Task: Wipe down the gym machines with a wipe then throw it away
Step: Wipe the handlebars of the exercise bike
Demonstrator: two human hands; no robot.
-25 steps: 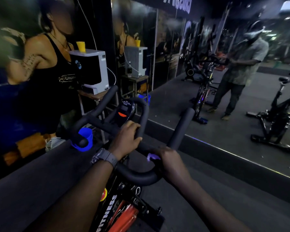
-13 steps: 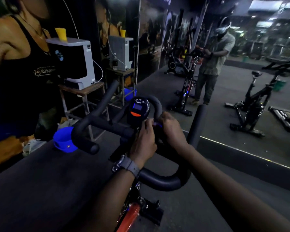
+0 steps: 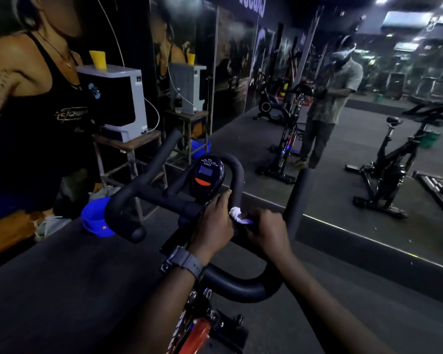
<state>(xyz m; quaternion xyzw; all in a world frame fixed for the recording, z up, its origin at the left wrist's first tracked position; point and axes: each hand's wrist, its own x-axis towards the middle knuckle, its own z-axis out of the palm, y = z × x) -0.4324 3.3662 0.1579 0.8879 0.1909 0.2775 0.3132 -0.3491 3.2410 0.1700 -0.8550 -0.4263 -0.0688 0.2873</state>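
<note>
A dim gym with a mirrored wall ahead. At far left hangs a wall poster point(image 3: 36, 103) of an athlete in a black tank top with gold lettering too blurred to read. Beside it a grey and black box-shaped machine point(image 3: 115, 100) stands on a small wooden stand point(image 3: 128, 144), a yellow cup point(image 3: 98, 59) on top. Lower down, a blue cup holder point(image 3: 95, 221) is clipped to the black handlebars point(image 3: 149, 192) of an exercise bike. The bike's small console point(image 3: 207, 176), with a blue screen and an orange button, sits at the centre; its tiny markings cannot be read.

The left hand point(image 3: 214, 223), a grey watch point(image 3: 183, 261) on its wrist, is wrapped around the middle bar below the console. Touching it, the right hand point(image 3: 267, 232) pinches a crumpled white wipe point(image 3: 238, 215) against the same bar.

Judging by this, wiping of this bike is under way; the other bikes point(image 3: 391, 162) seen in the mirror and the throwing away remain.

On the frame below, part of the word "FITNESS" shows, though blurred. Mirrored writing at the top is unreadable.
</note>
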